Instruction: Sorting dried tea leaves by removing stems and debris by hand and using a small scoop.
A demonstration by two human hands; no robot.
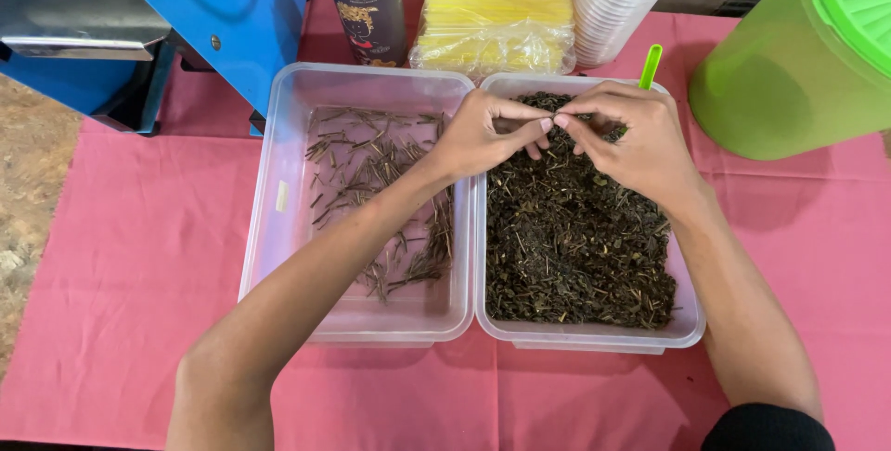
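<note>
Dark dried loose leaves (575,238) fill the right clear plastic tub (691,321); light and crumbly, best pinched by single stems. The left hand (478,135) and right hand (636,140) both pinch bits at the far end

Right tub (685,326): clear plastic, rectangular, on pink cloth, nearly full of dark dried leaves (575,247), loose and crumbly with pale bits mixed in. Left tub (269,228): same type, touching it side by side, holds a thin scatter of brown stems (371,163).
</note>
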